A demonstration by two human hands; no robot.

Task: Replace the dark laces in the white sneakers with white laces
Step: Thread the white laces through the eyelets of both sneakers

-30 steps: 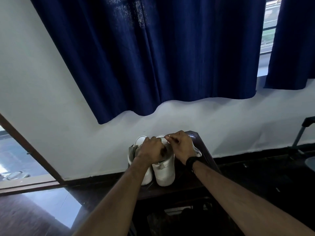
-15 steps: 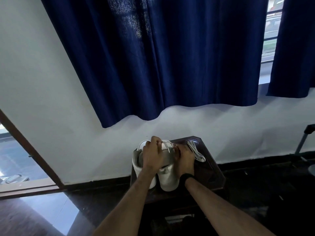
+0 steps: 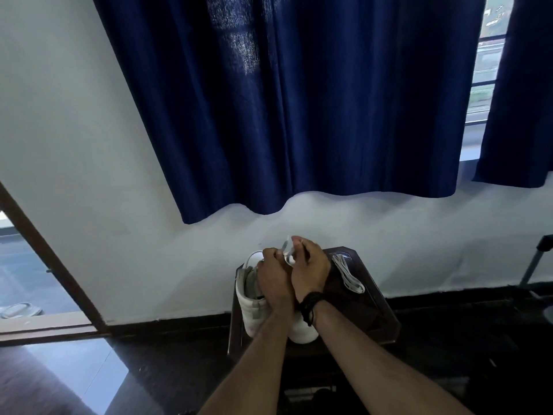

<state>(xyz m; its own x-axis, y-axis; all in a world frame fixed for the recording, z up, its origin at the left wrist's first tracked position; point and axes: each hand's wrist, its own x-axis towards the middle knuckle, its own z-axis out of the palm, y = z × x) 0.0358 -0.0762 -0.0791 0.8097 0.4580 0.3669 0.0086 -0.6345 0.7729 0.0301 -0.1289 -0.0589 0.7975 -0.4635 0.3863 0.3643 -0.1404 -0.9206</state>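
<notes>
Two white sneakers stand side by side on a small dark table (image 3: 380, 313), toes toward me. The left sneaker (image 3: 250, 301) shows its side and heel; the right sneaker (image 3: 302, 330) is mostly hidden under my hands. My left hand (image 3: 273, 280) curls over the top of the shoes and grips there. My right hand (image 3: 309, 269) pinches a white lace (image 3: 287, 250) and holds it raised just above the shoe. A second white lace (image 3: 348, 275) lies loose on the table to the right. No dark lace is visible.
A white wall with a dark skirting runs close behind the table. Navy curtains (image 3: 299, 100) hang above, with a window at the right. A wooden door frame (image 3: 51, 259) stands at the left over a glossy dark floor. A dark stand leg (image 3: 535, 262) rises at the far right.
The view tilted down and drew closer. My right hand rose from the shoe's tongue, drawing the white lace upward. My left hand stayed on the shoes.
</notes>
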